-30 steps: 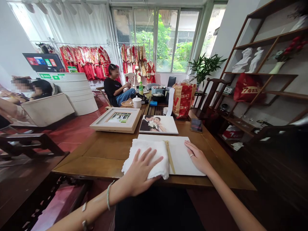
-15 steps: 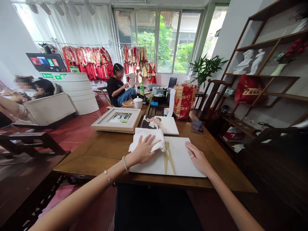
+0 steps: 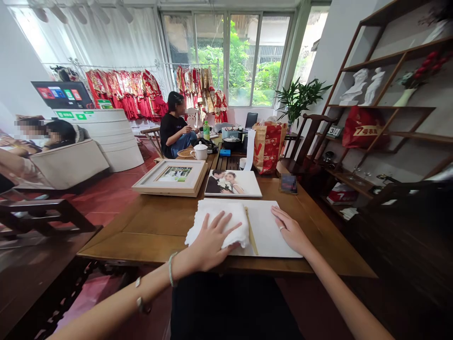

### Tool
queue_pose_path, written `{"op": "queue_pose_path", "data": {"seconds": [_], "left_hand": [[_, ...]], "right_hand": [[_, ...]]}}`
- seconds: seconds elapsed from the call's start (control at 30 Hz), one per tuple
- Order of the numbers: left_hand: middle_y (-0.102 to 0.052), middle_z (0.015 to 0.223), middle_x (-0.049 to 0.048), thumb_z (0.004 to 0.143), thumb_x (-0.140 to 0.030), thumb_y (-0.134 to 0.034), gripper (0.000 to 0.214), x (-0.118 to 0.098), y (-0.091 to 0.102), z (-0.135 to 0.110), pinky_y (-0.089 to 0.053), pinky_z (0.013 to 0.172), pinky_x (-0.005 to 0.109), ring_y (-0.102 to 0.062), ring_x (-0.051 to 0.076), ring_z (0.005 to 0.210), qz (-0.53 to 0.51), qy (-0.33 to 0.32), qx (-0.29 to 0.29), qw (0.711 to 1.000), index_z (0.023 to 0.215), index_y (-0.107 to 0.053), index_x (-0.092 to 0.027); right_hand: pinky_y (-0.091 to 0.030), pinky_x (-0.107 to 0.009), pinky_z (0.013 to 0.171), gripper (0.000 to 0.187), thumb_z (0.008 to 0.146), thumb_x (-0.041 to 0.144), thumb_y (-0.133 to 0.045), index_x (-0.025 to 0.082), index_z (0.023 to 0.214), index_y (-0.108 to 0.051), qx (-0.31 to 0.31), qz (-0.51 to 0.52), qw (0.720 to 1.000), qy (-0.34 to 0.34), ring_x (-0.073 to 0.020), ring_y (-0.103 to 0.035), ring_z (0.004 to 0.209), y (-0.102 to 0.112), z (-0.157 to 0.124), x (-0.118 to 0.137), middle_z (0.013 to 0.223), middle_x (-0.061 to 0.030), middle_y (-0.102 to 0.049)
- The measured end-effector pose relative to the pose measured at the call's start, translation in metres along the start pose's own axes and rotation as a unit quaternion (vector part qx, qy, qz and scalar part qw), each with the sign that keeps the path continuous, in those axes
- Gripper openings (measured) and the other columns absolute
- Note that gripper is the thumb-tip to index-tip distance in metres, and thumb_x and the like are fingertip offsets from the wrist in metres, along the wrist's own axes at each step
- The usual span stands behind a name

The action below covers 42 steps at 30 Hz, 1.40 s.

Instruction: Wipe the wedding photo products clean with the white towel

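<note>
A white board [image 3: 264, 227] lies flat on the brown wooden table [image 3: 141, 226] in front of me. A narrow tan strip [image 3: 252, 231], part of an A-shaped piece, shows on the board, and the rest of it is hidden by a folded white cloth [image 3: 203, 215]. My left hand [image 3: 212, 241] rests palm down on the cloth with its fingers spread. On the board's right edge my right hand [image 3: 290, 231] lies flat, fingers stretched out and close together.
Behind the board lie a printed couple photo panel [image 3: 247, 182] and a framed picture [image 3: 173, 177]. A small dark block [image 3: 288, 184] stands to the right. Farther back are a white lidded cup [image 3: 200, 152], a red and brown paper bag [image 3: 267, 148] and a seated person [image 3: 173, 125].
My left hand and the cloth have slid toward me, covering more of the tan piece and uncovering the board's far edge. My right hand has stayed in place on the board.
</note>
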State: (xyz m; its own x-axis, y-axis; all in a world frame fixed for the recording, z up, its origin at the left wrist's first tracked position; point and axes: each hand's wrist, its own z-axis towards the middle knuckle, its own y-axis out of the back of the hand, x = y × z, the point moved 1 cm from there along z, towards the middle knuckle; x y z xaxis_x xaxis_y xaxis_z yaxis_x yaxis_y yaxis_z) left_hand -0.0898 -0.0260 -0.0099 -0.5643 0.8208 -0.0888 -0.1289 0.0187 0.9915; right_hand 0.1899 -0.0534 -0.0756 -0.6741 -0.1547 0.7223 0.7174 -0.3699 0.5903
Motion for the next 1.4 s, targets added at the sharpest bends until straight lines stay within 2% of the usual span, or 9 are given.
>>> {"op": "queue_pose_path", "data": {"seconds": [0.2, 0.33, 0.43, 0.63, 0.73, 0.83, 1.13, 1.27, 1.4], "left_hand": [[-0.025, 0.148, 0.0091, 0.095, -0.050, -0.027, 0.050, 0.021, -0.005, 0.044, -0.016, 0.102, 0.063, -0.017, 0.031, 0.135, 0.025, 0.008, -0.005, 1.000, 0.141, -0.027, -0.031], [-0.026, 0.147, 0.0105, 0.096, -0.049, -0.025, 0.050, 0.023, -0.006, 0.055, -0.017, 0.101, 0.063, -0.018, 0.031, 0.135, 0.021, 0.009, 0.001, 1.000, 0.141, -0.028, -0.030], [-0.025, 0.148, 0.0114, 0.095, -0.050, -0.025, 0.050, 0.011, -0.007, 0.045, -0.017, 0.100, 0.065, -0.017, 0.033, 0.135, 0.008, 0.010, 0.003, 1.000, 0.141, -0.027, -0.030], [-0.015, 0.151, 0.0098, 0.091, -0.051, -0.037, 0.059, -0.032, 0.003, -0.005, -0.012, 0.101, 0.067, -0.007, 0.036, 0.136, -0.025, -0.041, 0.020, 0.999, 0.144, -0.018, -0.032], [-0.014, 0.151, 0.0096, 0.091, -0.049, -0.040, 0.060, -0.040, 0.008, -0.014, -0.012, 0.101, 0.067, -0.007, 0.037, 0.136, -0.033, -0.051, 0.023, 0.998, 0.144, -0.018, -0.032], [-0.017, 0.150, 0.0100, 0.092, -0.051, -0.035, 0.057, -0.035, 0.008, -0.003, -0.014, 0.101, 0.066, -0.010, 0.036, 0.136, -0.035, -0.050, 0.011, 0.998, 0.143, -0.021, -0.032], [-0.034, 0.142, 0.0110, 0.093, -0.054, -0.027, 0.051, -0.006, 0.000, 0.066, -0.023, 0.096, 0.066, -0.024, 0.035, 0.131, 0.004, -0.031, -0.002, 0.999, 0.138, -0.033, -0.031], [-0.042, 0.134, 0.0130, 0.092, -0.056, -0.025, 0.053, -0.014, 0.002, 0.079, -0.025, 0.093, 0.068, -0.031, 0.037, 0.126, 0.014, -0.022, -0.008, 1.000, 0.135, -0.040, -0.028], [-0.043, 0.132, 0.0145, 0.091, -0.056, -0.029, 0.054, -0.039, 0.008, 0.067, -0.021, 0.095, 0.069, -0.031, 0.039, 0.125, 0.040, -0.036, -0.050, 0.997, 0.133, -0.044, -0.026]], "right_hand": [[-0.024, -0.046, 0.112, 0.038, 0.087, 0.029, -0.042, 0.020, 0.122, -0.056, 0.008, -0.005, 1.000, -0.007, -0.0222, -0.037, 0.131, -0.001, -0.004, -0.003, 0.137, -0.0080, -0.048], [-0.024, -0.046, 0.112, 0.038, 0.087, 0.027, -0.041, 0.019, 0.121, -0.057, 0.004, -0.013, 1.000, -0.005, -0.0216, -0.038, 0.131, -0.002, -0.004, -0.004, 0.136, -0.0088, -0.049], [-0.025, -0.047, 0.112, 0.038, 0.087, 0.026, -0.042, 0.021, 0.121, -0.057, 0.001, -0.011, 1.000, 0.003, -0.0216, -0.038, 0.130, -0.004, -0.002, -0.005, 0.136, -0.0069, -0.050], [-0.026, -0.047, 0.111, 0.038, 0.087, 0.027, -0.041, 0.020, 0.120, -0.058, -0.001, -0.015, 1.000, 0.010, -0.0224, -0.040, 0.130, -0.002, 0.003, -0.001, 0.135, -0.0085, -0.050], [-0.026, -0.048, 0.111, 0.037, 0.086, 0.028, -0.043, 0.022, 0.119, -0.058, -0.004, -0.010, 1.000, 0.014, -0.0224, -0.040, 0.129, 0.000, 0.004, 0.001, 0.134, -0.0067, -0.051], [-0.026, -0.048, 0.111, 0.037, 0.086, 0.029, -0.043, 0.023, 0.119, -0.059, -0.005, -0.012, 1.000, 0.011, -0.0224, -0.040, 0.129, 0.000, 0.003, 0.002, 0.134, -0.0063, -0.052], [-0.026, -0.047, 0.111, 0.038, 0.086, 0.027, -0.041, 0.022, 0.121, -0.057, 0.005, -0.023, 1.000, 0.003, -0.0220, -0.039, 0.130, 0.001, -0.005, 0.003, 0.135, -0.0068, -0.050], [-0.026, -0.047, 0.111, 0.038, 0.086, 0.027, -0.042, 0.022, 0.120, -0.058, 0.001, -0.022, 1.000, 0.011, -0.0223, -0.040, 0.129, 0.003, -0.006, 0.005, 0.135, -0.0069, -0.051], [-0.028, -0.047, 0.110, 0.039, 0.085, 0.027, -0.041, 0.021, 0.120, -0.058, -0.002, -0.017, 1.000, 0.022, -0.0228, -0.041, 0.129, 0.007, -0.005, 0.017, 0.133, -0.0074, -0.052]]}}
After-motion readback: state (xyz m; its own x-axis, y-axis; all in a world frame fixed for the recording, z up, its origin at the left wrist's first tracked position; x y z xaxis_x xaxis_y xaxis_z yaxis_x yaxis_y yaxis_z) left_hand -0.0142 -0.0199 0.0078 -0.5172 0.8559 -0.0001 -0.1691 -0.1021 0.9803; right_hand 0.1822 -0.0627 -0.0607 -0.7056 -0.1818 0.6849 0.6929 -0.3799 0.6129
